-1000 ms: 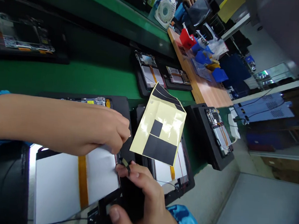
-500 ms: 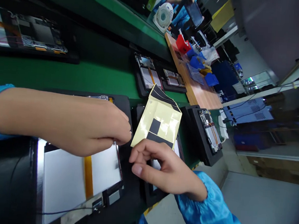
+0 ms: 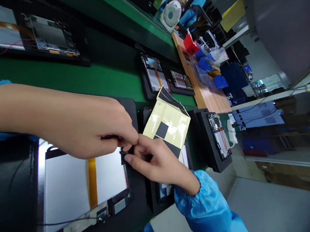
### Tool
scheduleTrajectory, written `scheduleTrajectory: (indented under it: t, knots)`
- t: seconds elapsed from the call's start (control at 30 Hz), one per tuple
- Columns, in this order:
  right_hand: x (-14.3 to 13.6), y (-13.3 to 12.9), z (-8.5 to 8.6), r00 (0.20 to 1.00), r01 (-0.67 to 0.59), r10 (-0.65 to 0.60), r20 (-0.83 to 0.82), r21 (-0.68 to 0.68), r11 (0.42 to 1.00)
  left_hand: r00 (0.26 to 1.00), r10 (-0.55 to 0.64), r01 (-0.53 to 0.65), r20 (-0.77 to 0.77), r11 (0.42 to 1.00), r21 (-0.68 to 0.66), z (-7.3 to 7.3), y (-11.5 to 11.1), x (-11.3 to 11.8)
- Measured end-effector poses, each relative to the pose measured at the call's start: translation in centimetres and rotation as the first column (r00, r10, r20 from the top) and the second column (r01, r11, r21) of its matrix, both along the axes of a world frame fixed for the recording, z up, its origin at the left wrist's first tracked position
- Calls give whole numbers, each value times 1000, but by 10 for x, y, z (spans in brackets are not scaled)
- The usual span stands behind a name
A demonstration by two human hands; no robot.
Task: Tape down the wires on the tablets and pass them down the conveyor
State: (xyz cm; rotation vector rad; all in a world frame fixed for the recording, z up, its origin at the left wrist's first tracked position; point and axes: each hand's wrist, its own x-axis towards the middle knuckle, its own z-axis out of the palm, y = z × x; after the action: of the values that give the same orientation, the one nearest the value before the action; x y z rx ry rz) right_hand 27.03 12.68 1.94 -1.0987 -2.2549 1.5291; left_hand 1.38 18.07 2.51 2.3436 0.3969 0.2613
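My left hand (image 3: 97, 127) reaches in from the left over an opened tablet (image 3: 68, 188), with its fingers closed in a pinch. What they pinch is hidden. My right hand (image 3: 158, 161) comes from the right, fingers curled, its fingertips meeting those of my left hand at the tablet's right edge. Just under the fingertips a small black strip (image 3: 122, 157) shows by that edge. The tablet has white battery faces and an orange ribbon cable (image 3: 92, 182). Behind my right hand lies a yellow backing sheet (image 3: 174, 123) with black adhesive pieces on it.
More opened tablets lie in black trays: one at the upper left (image 3: 51, 34), two at the back, one on the right (image 3: 219, 135). A white fan (image 3: 170, 15) stands on the green ledge. Blue and red bins crowd a wooden table (image 3: 208, 97). A co-worker's blue sleeve shows behind.
My right hand has moved left to meet my left hand's fingertips. A small black strip now shows below them. The view has shifted slightly.
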Motion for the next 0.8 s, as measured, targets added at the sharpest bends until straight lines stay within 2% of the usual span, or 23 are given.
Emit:
scheduleTrajectory:
  t: [0.13, 0.33, 0.43, 0.5, 0.6, 0.7, 0.8]
  knots:
    - [-4, -5, -4, 997, 62, -64, 41, 67, 996, 1000, 1, -1, -5, 1000, -3, 2, -1, -1]
    - [-10, -6, -1, 980, 123, -129, 153, 50, 991, 997, -2, 1, -73, 1000, -9, -2, 1, 0]
    - [-11, -9, -7, 970, 153, -185, 158, 198, 968, 997, 16, -15, -78, 1000, 9, -2, 2, 1]
    - [-8, -15, -11, 976, 106, -164, 144, 343, 933, 999, 14, -14, -46, 1000, 10, -1, 2, 1]
    - [0, -28, -8, 976, -107, -2, 216, 495, 862, 1000, 11, -11, -9, 1000, 7, -3, 2, 1]
    - [10, -44, 6, 930, -294, 122, 347, 501, 814, 999, 7, -8, 41, 999, 32, -8, 2, 0]
    - [17, -56, 18, 935, -310, 191, 299, 427, 849, 999, -12, 10, 47, 998, 55, -12, 7, 3]
